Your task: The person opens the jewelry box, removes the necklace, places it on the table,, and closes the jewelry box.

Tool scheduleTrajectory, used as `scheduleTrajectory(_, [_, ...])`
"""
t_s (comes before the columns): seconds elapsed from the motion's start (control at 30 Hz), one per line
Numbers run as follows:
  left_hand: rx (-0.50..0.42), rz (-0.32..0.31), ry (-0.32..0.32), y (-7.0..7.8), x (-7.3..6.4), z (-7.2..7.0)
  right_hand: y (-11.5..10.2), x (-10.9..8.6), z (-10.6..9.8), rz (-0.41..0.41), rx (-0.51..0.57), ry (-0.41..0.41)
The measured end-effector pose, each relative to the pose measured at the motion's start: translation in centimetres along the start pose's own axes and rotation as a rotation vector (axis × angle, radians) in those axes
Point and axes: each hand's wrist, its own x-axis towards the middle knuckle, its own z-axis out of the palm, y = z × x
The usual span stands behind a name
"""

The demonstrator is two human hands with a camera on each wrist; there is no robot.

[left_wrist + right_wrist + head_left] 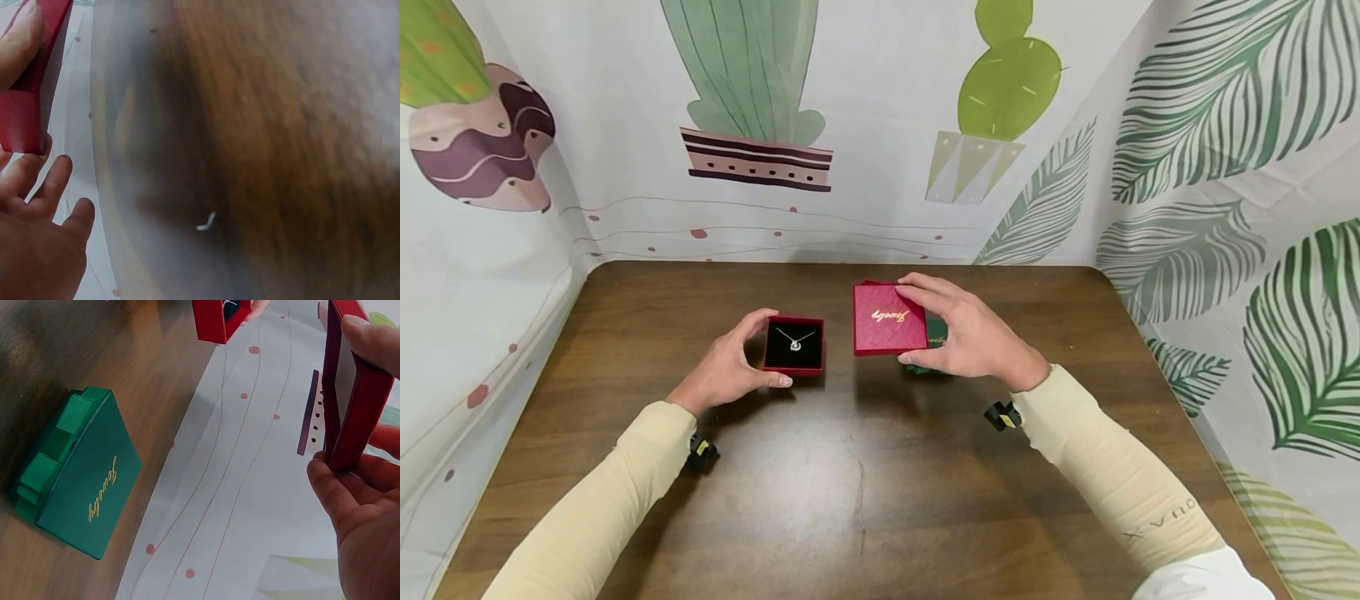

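Note:
My left hand (727, 364) grips the red jewelry box base (793, 372) between thumb and fingers at its left side. Inside, a silver necklace (795, 344) with a pendant lies on a black insert. To the right, my right hand (967, 329) pinches the red box lid (887, 321), marked with gold lettering, by its near and far edges. Lid and base are apart. In the right wrist view, the lid's pale inner side (344, 375) shows, raised off the table. The left wrist view catches only part of the red base (24, 119) with thumb and fingers around it.
A closed green jewelry box (94, 475) with a ribbon bow stands on the wooden table (820, 500), partly hidden under the lid and right hand in the head view. Behind the table hangs a white cloth (880, 125) printed with cacti and leaves.

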Motion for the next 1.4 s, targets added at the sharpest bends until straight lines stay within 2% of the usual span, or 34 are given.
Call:
scheduleTrajectory(1.13, [0.146,0.018,-0.002,-0.56,0.11,0.47,0.53,-0.14,0.32,-0.020,-0.020,0.008])
scheduleTrajectory(1.4, [0.179,0.047,-0.002,-0.70,0.39,0.58,0.72,-0.09,0.47,-0.026,-0.028,0.011])
